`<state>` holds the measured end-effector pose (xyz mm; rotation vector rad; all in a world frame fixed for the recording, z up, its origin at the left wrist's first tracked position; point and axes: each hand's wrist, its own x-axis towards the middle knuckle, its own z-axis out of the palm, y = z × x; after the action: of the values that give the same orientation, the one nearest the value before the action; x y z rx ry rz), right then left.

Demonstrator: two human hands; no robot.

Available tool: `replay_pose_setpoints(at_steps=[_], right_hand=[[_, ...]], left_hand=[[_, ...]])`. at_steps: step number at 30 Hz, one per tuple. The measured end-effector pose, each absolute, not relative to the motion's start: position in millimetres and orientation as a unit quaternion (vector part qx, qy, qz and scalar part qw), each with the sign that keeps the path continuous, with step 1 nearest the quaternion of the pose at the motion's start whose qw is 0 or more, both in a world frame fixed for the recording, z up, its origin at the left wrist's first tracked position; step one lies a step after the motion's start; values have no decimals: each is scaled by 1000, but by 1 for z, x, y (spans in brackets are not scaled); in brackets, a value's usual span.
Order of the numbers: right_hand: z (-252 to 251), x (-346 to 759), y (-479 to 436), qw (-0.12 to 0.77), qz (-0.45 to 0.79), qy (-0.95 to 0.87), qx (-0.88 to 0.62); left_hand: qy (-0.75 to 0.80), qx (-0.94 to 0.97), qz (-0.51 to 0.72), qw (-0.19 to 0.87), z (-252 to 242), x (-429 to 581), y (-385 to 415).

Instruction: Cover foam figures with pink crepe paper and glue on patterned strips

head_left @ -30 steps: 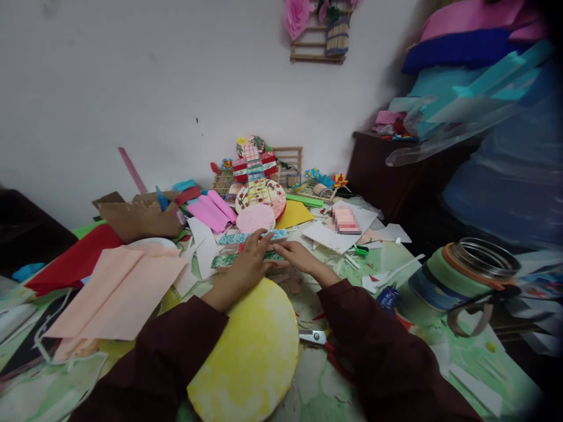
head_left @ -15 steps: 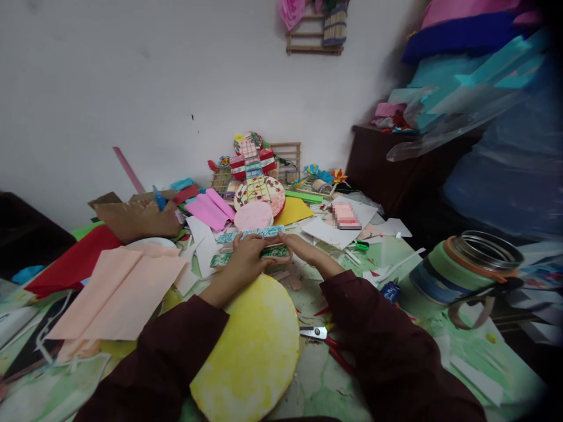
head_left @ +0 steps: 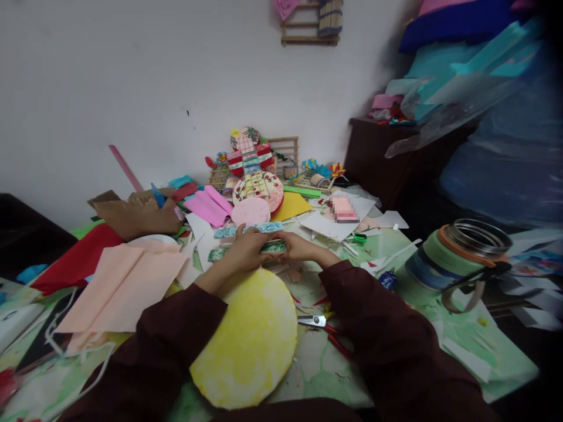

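Both hands meet above the middle of the table, on a long narrow piece with a green-patterned face (head_left: 273, 247). My left hand (head_left: 247, 248) is wrapped over its middle, fingers bent. At its right end my right hand (head_left: 299, 245) has its fingers curled round the edge. Just behind lies a similar piece with a blue-patterned face (head_left: 225, 232); whether my left fingers touch it I cannot tell. A large yellow-painted disc (head_left: 248, 346) lies flat in front of me, partly under my left forearm. Red-handled scissors (head_left: 319, 321) lie beside it, their handles partly hidden by my right sleeve.
Behind the hands stand a pink disc (head_left: 250, 211) and a painted guitar-shaped craft (head_left: 257, 190). Peach paper (head_left: 118, 287) and red paper (head_left: 79, 258) lie left. A wide-mouthed green flask (head_left: 440, 264) stands open at right. White scraps and a phone-like pink item (head_left: 343, 209) lie behind.
My right hand has moved down from near the blue-patterned piece, and its fingers now curl round the green-patterned piece's right end. My left hand keeps its hold. The view has shifted slightly.
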<state>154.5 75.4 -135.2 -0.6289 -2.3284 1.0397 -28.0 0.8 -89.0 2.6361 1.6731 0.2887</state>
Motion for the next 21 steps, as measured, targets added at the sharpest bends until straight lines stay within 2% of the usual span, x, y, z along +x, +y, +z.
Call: replay_pose_setpoints(at_steps=[5, 9, 12, 16, 18, 21], right_hand=[[-133, 153, 72, 265, 376, -859, -226], [-120, 168, 67, 300, 354, -849, -254], [-100, 184, 60, 369, 349, -814, -281], [-71, 192, 46, 457, 358, -770, -265], [-58, 187, 35, 479, 349, -769, -241], [-46, 172, 19, 495, 337, -769, -225]], left_hand=[[529, 844, 81, -2, -83, -26, -1], [535, 837, 116, 15, -70, -39, -1], [569, 787, 225, 82, -56, -58, 0], [527, 622, 503, 288, -43, -74, 1], [502, 586, 549, 321, -41, -74, 3], [495, 577, 555, 337, -45, -69, 7]])
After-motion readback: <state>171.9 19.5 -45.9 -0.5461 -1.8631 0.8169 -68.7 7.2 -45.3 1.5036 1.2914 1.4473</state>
